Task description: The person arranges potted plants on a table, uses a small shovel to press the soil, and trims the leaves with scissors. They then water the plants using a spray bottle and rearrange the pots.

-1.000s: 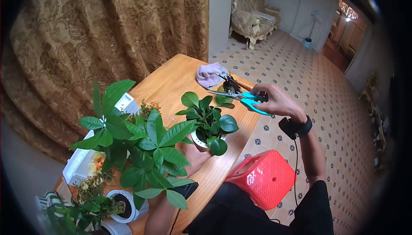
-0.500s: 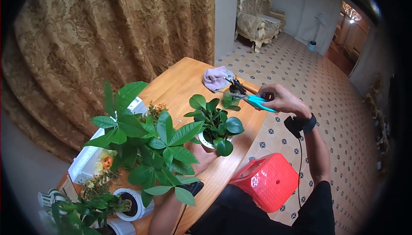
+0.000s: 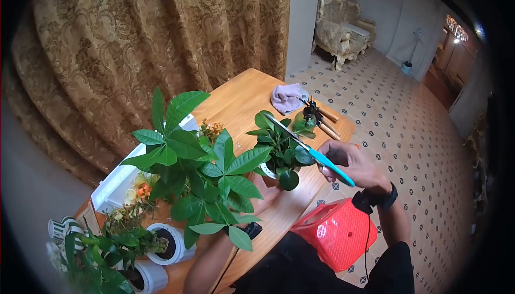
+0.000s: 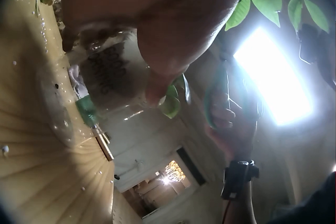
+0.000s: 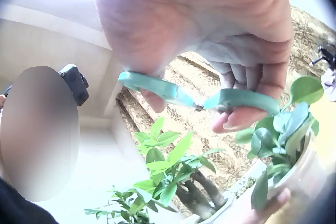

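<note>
My right hand (image 3: 358,166) holds scissors (image 3: 328,165) with turquoise handles, thumb in one loop and fingers in the other, as the right wrist view shows. In the head view the blades overlap the round-leaved potted plant (image 3: 276,152). My left hand (image 4: 157,29) grips this plant's white pot (image 4: 113,74), which has dark lettering on its side. From the head view, large leaves of a taller plant (image 3: 201,165) hide part of the left hand and forearm.
On the wooden table (image 3: 236,98) stand a green glass jar (image 3: 304,122), a lilac cloth (image 3: 288,98), a white planter box (image 3: 120,186) and more white pots (image 3: 179,248). Wooden-handled tools (image 3: 328,127) lie by the jar. A red stool (image 3: 343,235) stands beside the table.
The right hand has come down and nearer the body, and the scissors have swung from beside the jar to in front of the round-leaved plant. The head view has shifted; the left hand stays at the pot.
</note>
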